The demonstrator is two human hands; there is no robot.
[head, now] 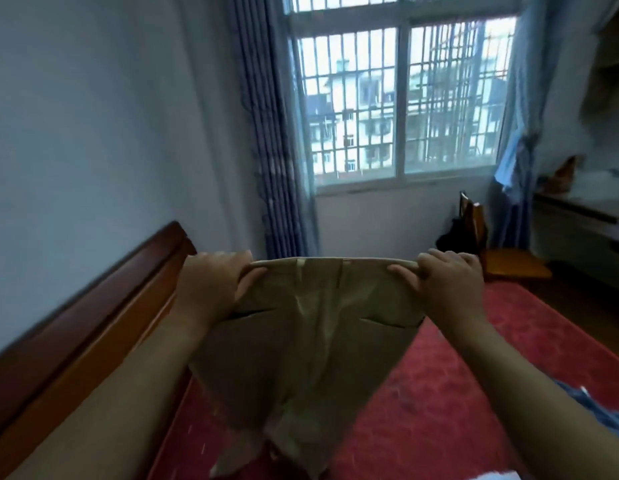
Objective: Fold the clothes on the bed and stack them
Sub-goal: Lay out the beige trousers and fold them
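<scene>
Khaki trousers (315,341) are held up mid-frame, waistband at top, stretched flat btwn both hands. L hand (211,285) grips the waistband's left-of-frame corner, fingers curled over the top edge, thumb pressed on the near face of the cloth. R hand (446,289) does the same at the right-of-frame corner, thumb pointing in twd centre, fingers wrapped behind. Both hands are closed firm on the fabric, level w/ each other & well apart, waistband taut across the gap. Rest of the garment hangs down from the hands, narrowing twd bottom centre of frame. Its lower end is blurred, so can't tell if it touches the bed. Two slit pockets show below the waistband, one under each hand. A belt loop sits nr the top, left of centre.

Under & behind the trousers is the bed (457,393) w/ red cover, filling lower right. Wooden headboard (93,323) runs along lower left, against the wall. A blue garment (595,403) lies at the right edge of frame on the cover, partly behind the R forearm. Barred window (398,109) is upper centre, w/ blue curtains (270,133) either side. Wooden chair (509,268) stands mid right, just past the R hand in the frame, beside the bed.
</scene>
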